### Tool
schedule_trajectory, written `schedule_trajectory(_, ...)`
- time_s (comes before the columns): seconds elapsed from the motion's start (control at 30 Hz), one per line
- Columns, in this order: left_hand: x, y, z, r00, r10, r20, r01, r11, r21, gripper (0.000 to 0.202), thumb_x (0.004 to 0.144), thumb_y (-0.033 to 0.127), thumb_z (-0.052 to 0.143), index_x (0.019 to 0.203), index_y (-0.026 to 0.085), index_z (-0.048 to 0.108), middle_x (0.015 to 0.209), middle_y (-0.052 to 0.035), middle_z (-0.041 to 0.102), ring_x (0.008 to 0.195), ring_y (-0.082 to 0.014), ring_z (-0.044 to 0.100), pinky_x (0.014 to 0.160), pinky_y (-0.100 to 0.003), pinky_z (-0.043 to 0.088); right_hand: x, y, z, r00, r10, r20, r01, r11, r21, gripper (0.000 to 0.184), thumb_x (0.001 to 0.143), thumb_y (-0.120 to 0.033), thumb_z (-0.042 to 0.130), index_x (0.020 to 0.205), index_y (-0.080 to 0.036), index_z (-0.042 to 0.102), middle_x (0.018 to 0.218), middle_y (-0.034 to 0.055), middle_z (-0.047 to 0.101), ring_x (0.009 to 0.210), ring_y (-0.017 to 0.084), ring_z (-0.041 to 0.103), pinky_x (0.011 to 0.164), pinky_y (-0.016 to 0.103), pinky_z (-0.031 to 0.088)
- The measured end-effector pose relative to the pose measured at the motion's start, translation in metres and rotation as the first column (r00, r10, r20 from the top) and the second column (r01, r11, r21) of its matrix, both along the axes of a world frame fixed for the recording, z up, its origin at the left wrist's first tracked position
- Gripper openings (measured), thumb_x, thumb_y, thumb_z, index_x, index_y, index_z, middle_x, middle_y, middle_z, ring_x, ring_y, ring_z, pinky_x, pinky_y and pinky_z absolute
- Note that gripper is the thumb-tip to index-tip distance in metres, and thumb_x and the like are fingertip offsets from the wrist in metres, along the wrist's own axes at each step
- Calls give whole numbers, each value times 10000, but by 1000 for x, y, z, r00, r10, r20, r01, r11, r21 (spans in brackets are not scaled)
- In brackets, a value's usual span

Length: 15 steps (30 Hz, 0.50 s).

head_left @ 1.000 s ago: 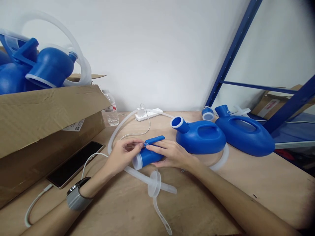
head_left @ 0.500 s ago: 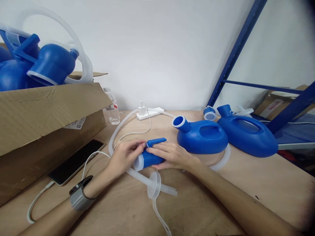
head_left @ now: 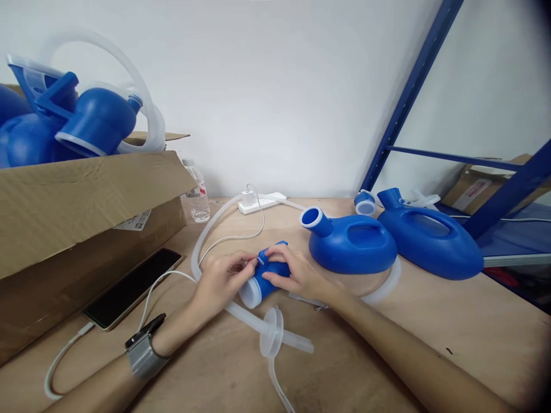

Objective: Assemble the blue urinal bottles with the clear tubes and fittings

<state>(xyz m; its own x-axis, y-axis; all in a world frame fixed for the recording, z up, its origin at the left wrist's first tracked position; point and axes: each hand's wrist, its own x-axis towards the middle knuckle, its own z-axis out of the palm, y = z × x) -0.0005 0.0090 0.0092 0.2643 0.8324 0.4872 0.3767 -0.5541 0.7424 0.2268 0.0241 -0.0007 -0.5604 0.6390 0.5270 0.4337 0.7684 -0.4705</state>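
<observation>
A small blue plastic funnel piece [head_left: 262, 282] with a white rim lies on the wooden table [head_left: 387, 338], gripped between both hands. My right hand [head_left: 297, 274] wraps its fingers over the top of the piece. My left hand [head_left: 221, 282] pinches a small part at its upper edge; a grey watch sits on that wrist. A translucent hose [head_left: 245, 312] with a disc-shaped collar [head_left: 270, 332] runs under the hands and curves round behind them.
Two blue jugs [head_left: 350, 244] [head_left: 430, 241] with handles lie to the right, by a blue shelf frame [head_left: 408, 92]. A cardboard box [head_left: 77, 212] with more blue parts stands left, a phone [head_left: 133, 287] on a cable beside it. A water bottle [head_left: 196, 192] and power strip [head_left: 258, 201] are by the wall.
My right hand has curled more tightly over the blue piece, covering its flat tab. The piece has turned slightly. The view has shifted a little.
</observation>
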Motion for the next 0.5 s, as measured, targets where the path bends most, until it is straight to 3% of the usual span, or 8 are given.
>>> schedule_trajectory(0.1,3,-4,1,999,-10,-34,11,999,48,203,927,321,657,912,208,825,844,-30,834,680,-179,762,648,-241,575,-6,5,-8,998,-10,-60,15,997,78,464,1035,-390,592,1467,-232,531,1058,54,812,967,220,779,871,359,603)
schedule_trajectory(0.23,6,-7,4,999,-9,-45,14,995,103,179,924,284,659,887,197,811,799,-24,824,636,-163,745,638,-224,568,-9,9,-14,997,-1,-72,16,980,198,324,1042,-313,547,1327,-219,670,1156,82,804,970,211,780,880,340,612)
schedule_trajectory(0.5,5,-4,-6,994,15,-108,6,981,195,177,956,244,625,979,185,790,866,-27,833,677,-153,759,647,-208,576,-10,7,-10,999,-36,-34,44,961,274,286,1008,-235,554,1257,-183,685,1088,93,815,910,223,783,820,331,616)
